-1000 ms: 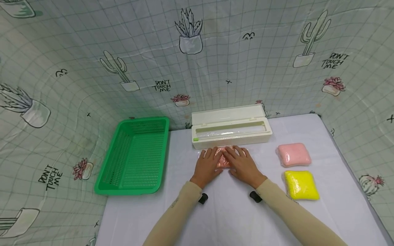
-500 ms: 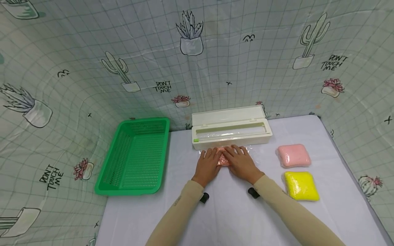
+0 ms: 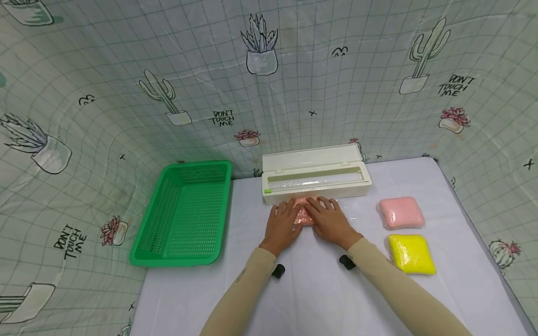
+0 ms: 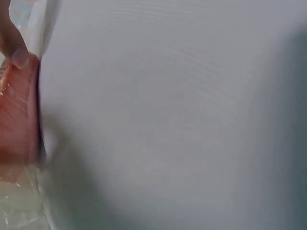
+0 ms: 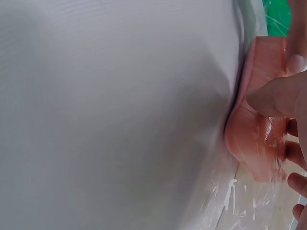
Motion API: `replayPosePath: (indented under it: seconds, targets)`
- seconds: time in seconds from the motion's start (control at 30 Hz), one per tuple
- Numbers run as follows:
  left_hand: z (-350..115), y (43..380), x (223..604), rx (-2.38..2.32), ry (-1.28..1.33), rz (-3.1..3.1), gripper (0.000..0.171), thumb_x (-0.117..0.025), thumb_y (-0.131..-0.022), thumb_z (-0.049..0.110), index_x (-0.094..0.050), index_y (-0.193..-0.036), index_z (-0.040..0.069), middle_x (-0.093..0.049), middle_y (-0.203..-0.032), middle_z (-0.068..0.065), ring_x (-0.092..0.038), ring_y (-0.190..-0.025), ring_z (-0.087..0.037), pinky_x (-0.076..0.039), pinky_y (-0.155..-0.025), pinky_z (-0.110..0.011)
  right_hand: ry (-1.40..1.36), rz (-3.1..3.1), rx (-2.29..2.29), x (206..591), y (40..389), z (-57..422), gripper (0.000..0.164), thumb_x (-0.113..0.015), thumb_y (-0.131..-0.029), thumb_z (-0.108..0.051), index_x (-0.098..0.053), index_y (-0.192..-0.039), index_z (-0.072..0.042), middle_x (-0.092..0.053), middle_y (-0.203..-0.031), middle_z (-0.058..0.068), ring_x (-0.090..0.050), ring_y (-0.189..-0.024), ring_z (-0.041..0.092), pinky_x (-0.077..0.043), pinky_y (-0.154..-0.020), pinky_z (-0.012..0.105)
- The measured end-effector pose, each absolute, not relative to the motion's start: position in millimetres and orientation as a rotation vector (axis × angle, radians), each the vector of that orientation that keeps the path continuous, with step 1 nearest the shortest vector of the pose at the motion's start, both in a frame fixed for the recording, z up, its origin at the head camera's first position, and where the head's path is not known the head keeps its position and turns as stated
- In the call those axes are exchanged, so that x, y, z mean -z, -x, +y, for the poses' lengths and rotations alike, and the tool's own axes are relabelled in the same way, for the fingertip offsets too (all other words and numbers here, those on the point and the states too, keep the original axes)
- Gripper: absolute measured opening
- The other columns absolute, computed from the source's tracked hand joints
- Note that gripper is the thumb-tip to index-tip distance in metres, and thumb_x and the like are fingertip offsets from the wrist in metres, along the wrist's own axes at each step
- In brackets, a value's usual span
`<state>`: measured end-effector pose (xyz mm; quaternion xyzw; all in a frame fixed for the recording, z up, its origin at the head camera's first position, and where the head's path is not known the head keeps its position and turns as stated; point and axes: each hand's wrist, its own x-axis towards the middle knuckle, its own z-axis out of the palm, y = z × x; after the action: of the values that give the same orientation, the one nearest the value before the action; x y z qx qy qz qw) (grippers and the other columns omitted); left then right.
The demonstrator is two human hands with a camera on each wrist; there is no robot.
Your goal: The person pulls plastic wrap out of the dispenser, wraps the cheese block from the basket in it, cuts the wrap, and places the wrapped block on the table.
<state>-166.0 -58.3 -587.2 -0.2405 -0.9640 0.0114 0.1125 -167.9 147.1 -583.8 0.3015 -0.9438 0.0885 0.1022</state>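
Observation:
A salmon-pink block point(image 3: 303, 216) in shiny cling film lies on the table just in front of the white cling film dispenser point(image 3: 319, 190). My left hand point(image 3: 280, 228) holds its left part, fingers over the top and thumb by the near edge. On the other side my right hand point(image 3: 334, 225) grips it; in the right wrist view the thumb point(image 5: 273, 98) touches the near side and the other fingers reach the far side. Loose clear film point(image 5: 235, 206) spreads beyond the block's end. The left wrist view catches only a strip of the block point(image 4: 17, 110) and a fingertip.
The dispenser's lid point(image 3: 311, 157) stands up, a film roll inside. At left is a green perforated basket point(image 3: 222, 219). A pink wrapped block point(image 3: 402, 213) and a yellow wrapped block point(image 3: 412, 254) lie at right. A patterned cloth point(image 3: 294, 93) hangs behind the table.
The salmon-pink block has shifted slightly toward the dispenser. Both thumbs have come in against its near edge, and the right hand has moved a little forward.

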Motion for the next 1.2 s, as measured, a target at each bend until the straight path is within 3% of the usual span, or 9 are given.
replayPosePath:
  seconds: [0.17, 0.4, 0.67, 1.2]
  targets:
    - [-69.9, 169.2, 589.1, 0.39, 0.384, -2.717, 0.042, -0.07, -0.101, 0.033, -0.064, -0.137, 0.012, -0.061, -0.139, -0.008, -0.055, -0.126, -0.027, -0.043, -0.105, -0.047, -0.903, -2.766, -0.278, 584.6, 164.9, 150.0, 0.06, -0.074, -0.091, -0.015, -0.058, -0.148, -0.004, -0.054, -0.155, 0.017, -0.051, -0.136, 0.042, -0.044, -0.105, 0.061]
    - [-93.4, 192.1, 579.2, 0.987, 0.028, -2.574, 0.06, -0.077, -0.098, 0.024, -0.05, -0.146, 0.001, -0.053, -0.143, -0.019, -0.046, -0.131, -0.037, -0.034, -0.109, -0.056, -0.934, -2.682, -0.345, 580.2, 165.1, 149.8, 0.062, -0.08, -0.086, -0.016, -0.061, -0.144, -0.006, -0.057, -0.15, 0.017, -0.051, -0.133, 0.041, -0.043, -0.103, 0.059]
    - [-112.5, 208.3, 574.3, 1.08, 0.08, -2.727, 0.076, -0.077, -0.097, 0.033, -0.043, -0.157, 0.002, -0.046, -0.156, -0.02, -0.04, -0.142, -0.04, -0.029, -0.114, -0.059, -0.936, -2.606, -0.416, 572.7, 168.6, 143.4, 0.055, -0.08, -0.084, -0.015, -0.065, -0.137, -0.008, -0.062, -0.141, 0.016, -0.054, -0.128, 0.039, -0.042, -0.101, 0.057]
    - [-119.6, 222.1, 579.7, 0.916, 0.165, -2.829, 0.077, -0.078, -0.097, 0.037, -0.045, -0.16, 0.009, -0.045, -0.158, -0.021, -0.042, -0.143, -0.041, -0.029, -0.116, -0.06, -0.95, -2.607, -0.456, 560.4, 178.1, 124.0, 0.053, -0.082, -0.085, -0.017, -0.065, -0.135, -0.009, -0.063, -0.139, 0.013, -0.055, -0.128, 0.038, -0.042, -0.106, 0.058]
